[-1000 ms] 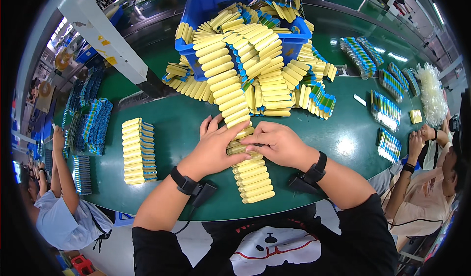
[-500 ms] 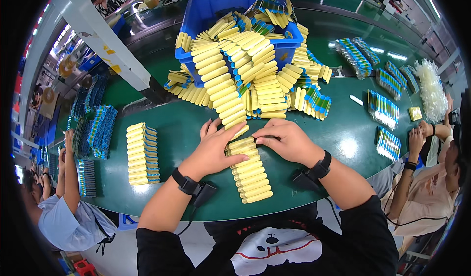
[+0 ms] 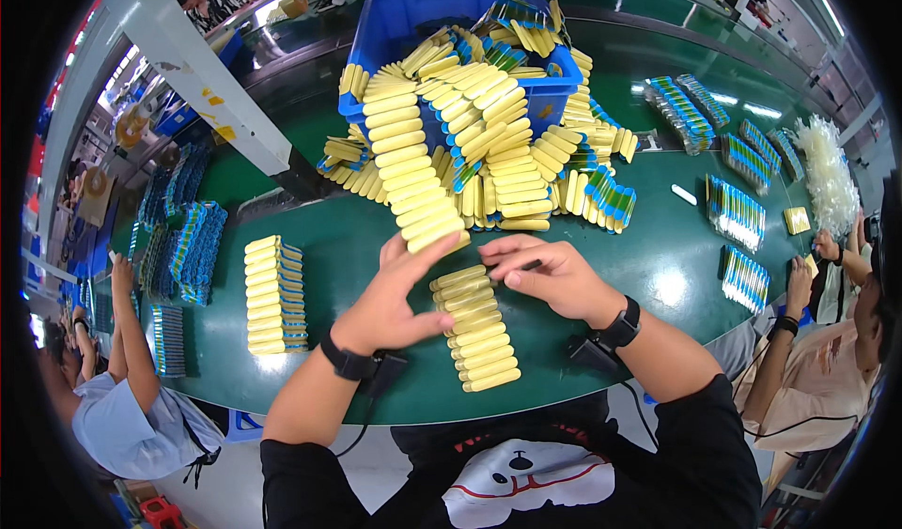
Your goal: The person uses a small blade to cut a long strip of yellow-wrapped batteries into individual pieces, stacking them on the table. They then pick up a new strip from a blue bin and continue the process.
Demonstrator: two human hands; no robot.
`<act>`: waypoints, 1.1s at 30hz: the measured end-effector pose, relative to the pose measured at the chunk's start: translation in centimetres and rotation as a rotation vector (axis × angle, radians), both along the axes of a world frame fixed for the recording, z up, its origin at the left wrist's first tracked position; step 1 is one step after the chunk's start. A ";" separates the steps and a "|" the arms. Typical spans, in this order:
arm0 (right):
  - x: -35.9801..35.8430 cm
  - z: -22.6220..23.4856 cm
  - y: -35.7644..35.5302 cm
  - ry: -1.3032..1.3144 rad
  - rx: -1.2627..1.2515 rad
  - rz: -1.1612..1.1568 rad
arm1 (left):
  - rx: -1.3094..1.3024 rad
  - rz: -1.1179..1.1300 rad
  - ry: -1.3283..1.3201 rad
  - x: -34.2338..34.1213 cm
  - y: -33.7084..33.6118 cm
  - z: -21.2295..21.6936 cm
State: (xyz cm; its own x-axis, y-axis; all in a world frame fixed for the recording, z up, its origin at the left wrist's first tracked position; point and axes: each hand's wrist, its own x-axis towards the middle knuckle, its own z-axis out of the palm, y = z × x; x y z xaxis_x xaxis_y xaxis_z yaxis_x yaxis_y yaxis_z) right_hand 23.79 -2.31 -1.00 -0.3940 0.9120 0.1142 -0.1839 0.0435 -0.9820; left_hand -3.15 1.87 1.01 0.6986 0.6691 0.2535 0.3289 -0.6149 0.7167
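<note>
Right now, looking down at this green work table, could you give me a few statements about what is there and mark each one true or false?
1. Both hands, the left hand and the right hand, rest at a row of yellow pieces on the green table. True.
2. The bin behind the heap is red. False: it is blue.
3. A second neat yellow row lies to the person's left. True.
4. The person's wrists are bare. False: each carries a dark band.
5. Nobody else is at the table. False: other people sit at both sides.

Green worktable [image 3: 310, 238], white post [image 3: 202, 69], bright overhead light.
</note>
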 end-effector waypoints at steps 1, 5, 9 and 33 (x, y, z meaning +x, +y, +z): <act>0.2 0.1 -0.2 -0.004 0.001 -0.011 | -0.003 -0.078 -0.029 0.0 -0.5 0.7; 0.2 1.8 -1.0 -0.058 0.084 0.217 | 0.030 -0.245 0.024 0.9 -3.6 0.6; 0.2 2.3 -1.9 -0.086 0.025 0.246 | -0.012 -0.321 0.008 1.2 -4.2 0.0; 0.2 2.4 -2.2 -0.379 -0.347 0.973 | 0.079 0.188 -0.020 1.4 -2.4 0.0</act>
State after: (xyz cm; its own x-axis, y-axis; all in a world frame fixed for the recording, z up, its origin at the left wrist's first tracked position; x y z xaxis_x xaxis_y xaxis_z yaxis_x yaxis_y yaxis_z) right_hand 24.01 -4.48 1.36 -0.9172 0.1513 -0.3686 0.3264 -0.2455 -0.9128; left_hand -1.78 -0.57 1.01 0.5571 0.7650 0.3230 0.4294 -0.5983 0.6764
